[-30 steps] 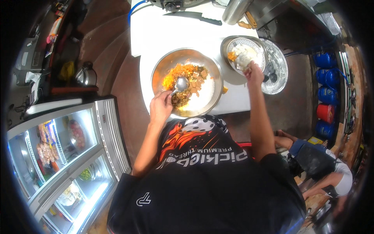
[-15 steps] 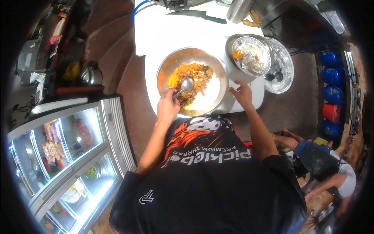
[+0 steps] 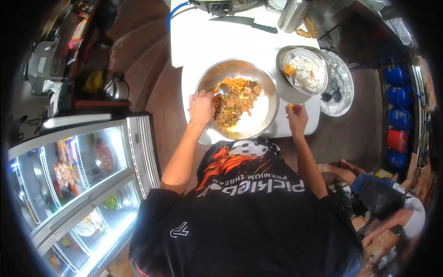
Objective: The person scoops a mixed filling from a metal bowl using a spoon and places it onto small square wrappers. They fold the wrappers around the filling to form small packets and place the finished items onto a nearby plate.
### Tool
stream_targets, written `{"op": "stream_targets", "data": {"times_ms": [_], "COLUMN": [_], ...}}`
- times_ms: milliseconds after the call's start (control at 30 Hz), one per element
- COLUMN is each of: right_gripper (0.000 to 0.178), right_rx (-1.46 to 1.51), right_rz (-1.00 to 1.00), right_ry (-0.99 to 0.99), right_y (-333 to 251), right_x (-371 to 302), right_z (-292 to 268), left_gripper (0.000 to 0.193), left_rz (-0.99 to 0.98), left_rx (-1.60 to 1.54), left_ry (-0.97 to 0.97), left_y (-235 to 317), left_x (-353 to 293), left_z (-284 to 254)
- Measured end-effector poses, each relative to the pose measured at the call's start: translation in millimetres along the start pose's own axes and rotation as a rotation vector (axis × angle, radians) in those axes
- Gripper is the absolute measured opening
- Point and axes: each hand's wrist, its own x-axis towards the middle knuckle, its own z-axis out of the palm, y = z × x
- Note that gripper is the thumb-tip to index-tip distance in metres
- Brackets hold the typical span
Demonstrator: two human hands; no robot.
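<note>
A wide steel mixing bowl (image 3: 233,67) stands on the white table, holding chopped orange and brown food (image 3: 228,113), tan cubes (image 3: 236,104) and white powder. At its left rim my left hand (image 3: 201,107) is closed on a metal spoon (image 3: 224,88), whose bowl rests in the food. My right hand (image 3: 297,120), to the right of the mixing bowl, pinches a small yellow-orange piece (image 3: 290,106) between its fingertips. Just beyond it sits a patterned plate (image 3: 325,76) with crumpled pale wrappers (image 3: 304,71) and an orange scrap.
A large knife (image 3: 244,21) lies at the far side of the white table (image 3: 194,44), near a steel canister (image 3: 294,16). A silver basin (image 3: 346,85) is to the right. A lit glass-door fridge (image 3: 83,175) stands at left; another person (image 3: 383,194) works at lower right.
The spoon has moved farther into the bowl, toward the left, and the orange food is more mixed in. My right hand has drawn slightly nearer to me. The whole view has shifted a little.
</note>
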Motion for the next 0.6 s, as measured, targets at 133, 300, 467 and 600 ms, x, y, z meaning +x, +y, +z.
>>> {"op": "stream_targets", "data": {"times_ms": [133, 300, 467, 600], "right_gripper": [0.026, 0.031, 0.031, 0.027], "right_rx": [0.496, 0.577, 0.747, 0.602], "right_rz": [0.007, 0.051, 0.254, 0.143], "right_ry": [-0.181, -0.478, -0.513, -0.512], "right_y": [-47, -80, -102, -107], "right_x": [-31, -70, -81, -86], "right_z": [11, 48, 66, 64], "left_gripper": [0.016, 0.016, 0.024, 0.026], "left_rz": [0.062, -0.151, -0.042, -0.009], "left_rx": [-0.088, -0.916, -0.915, -0.809], "left_ry": [0.113, -0.062, 0.047, 0.097], "left_y": [12, 80, 90, 92], "left_x": [-5, -17, -19, -22], "left_z": [-9, -42, -39, -44]}}
